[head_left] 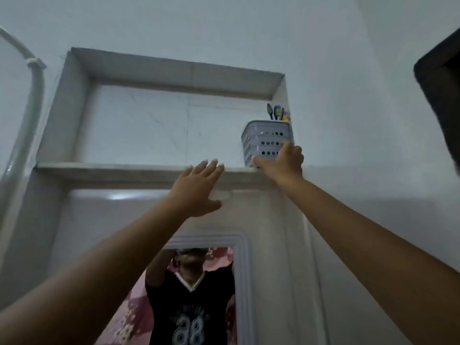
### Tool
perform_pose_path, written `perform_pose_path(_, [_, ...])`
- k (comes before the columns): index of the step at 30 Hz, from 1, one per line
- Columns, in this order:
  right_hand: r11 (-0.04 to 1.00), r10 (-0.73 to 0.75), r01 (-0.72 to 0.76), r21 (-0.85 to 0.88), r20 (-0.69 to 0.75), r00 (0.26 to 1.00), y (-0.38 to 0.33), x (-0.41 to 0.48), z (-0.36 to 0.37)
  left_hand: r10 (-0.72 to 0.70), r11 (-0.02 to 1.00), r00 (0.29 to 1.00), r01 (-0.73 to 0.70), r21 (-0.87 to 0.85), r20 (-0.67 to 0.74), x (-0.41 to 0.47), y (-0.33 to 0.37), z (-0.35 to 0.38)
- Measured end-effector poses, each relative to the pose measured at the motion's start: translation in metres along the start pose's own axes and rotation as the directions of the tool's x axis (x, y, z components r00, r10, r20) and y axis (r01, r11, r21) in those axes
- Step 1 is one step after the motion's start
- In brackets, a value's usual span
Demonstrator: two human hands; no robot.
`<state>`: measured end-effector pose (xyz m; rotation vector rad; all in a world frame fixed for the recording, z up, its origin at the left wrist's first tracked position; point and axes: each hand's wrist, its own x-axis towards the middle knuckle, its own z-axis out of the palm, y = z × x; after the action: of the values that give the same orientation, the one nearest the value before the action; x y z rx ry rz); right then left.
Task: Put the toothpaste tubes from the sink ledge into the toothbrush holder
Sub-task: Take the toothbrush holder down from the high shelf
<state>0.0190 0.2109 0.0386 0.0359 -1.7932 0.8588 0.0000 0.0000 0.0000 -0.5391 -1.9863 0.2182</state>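
A grey perforated toothbrush holder (pixel 264 140) stands at the right end of a recessed wall shelf (pixel 124 169), high above me. Coloured toothbrush heads (pixel 278 112) stick out of its top. My right hand (pixel 282 163) is raised and wrapped around the holder's lower right side. My left hand (pixel 198 186) is raised too, fingers spread and holding nothing, just below the shelf's front edge and left of the holder. No toothpaste tube or sink ledge is in view.
A mirror (pixel 242 282) with a white frame hangs below the shelf and reflects a person in a black shirt with arms raised. A white pipe (pixel 32 100) runs down the left wall. A dark object (pixel 440 95) juts in at the right edge.
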Motion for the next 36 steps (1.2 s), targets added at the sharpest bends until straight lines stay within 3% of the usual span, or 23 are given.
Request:
perform_pose_path(9, [0.990, 0.131, -0.134, -0.044, -0.066, 0.989, -0.022, 0.040, 0.014, -0.001, 1.000, 1.000, 0.000, -0.020, -0.017, 0.015, -0.015, 0.023])
perform_pose_path(15, [0.970, 0.203, -0.188, 0.157, -0.087, 0.975, -0.030, 0.038, 0.002, -0.004, 0.992, 0.998, 0.012, -0.129, 0.061, 0.015, -0.016, 0.015])
perform_pose_path(17, [0.963, 0.179, -0.163, 0.214, -0.056, 0.982, -0.033, 0.032, -0.010, -0.041, 0.966, 0.993, 0.068, -0.250, 0.112, 0.019, -0.010, 0.001])
perform_pose_path(19, [0.959, 0.135, -0.121, 0.256, -0.039, 0.990, -0.037, 0.020, -0.028, -0.103, 0.840, 0.976, 0.189, -0.508, 0.192, 0.018, -0.005, -0.019])
perform_pose_path(22, [0.939, 0.071, -0.063, 0.339, -0.012, 0.997, -0.046, -0.002, -0.056, -0.110, 0.391, 0.966, 0.260, -0.883, 0.236, 0.010, -0.006, -0.038])
perform_pose_path(24, [0.903, 0.051, -0.066, 0.424, 0.047, 0.998, -0.052, -0.027, -0.073, -0.180, 0.148, 0.965, 0.219, -0.964, 0.192, -0.004, -0.004, -0.044])
perform_pose_path(27, [0.841, 0.041, -0.110, 0.530, 0.141, 0.989, -0.043, -0.069, -0.083, -0.246, -0.083, 0.956, 0.147, -0.986, 0.163, -0.034, 0.011, -0.054])
perform_pose_path(29, [0.816, 0.047, -0.161, 0.556, 0.213, 0.976, -0.030, -0.111, -0.084, -0.189, -0.200, 0.963, 0.154, -0.968, 0.192, -0.065, 0.029, -0.060])
perform_pose_path(32, [0.764, 0.066, -0.273, 0.585, 0.349, 0.935, 0.005, -0.171, -0.074, -0.124, -0.283, 0.953, 0.231, -0.931, 0.275, -0.121, 0.056, -0.052])
perform_pose_path(36, [0.729, 0.124, -0.392, 0.561, 0.455, 0.882, 0.069, -0.259, -0.050, -0.133, -0.402, 0.889, 0.356, -0.843, 0.439, -0.197, 0.098, -0.011])
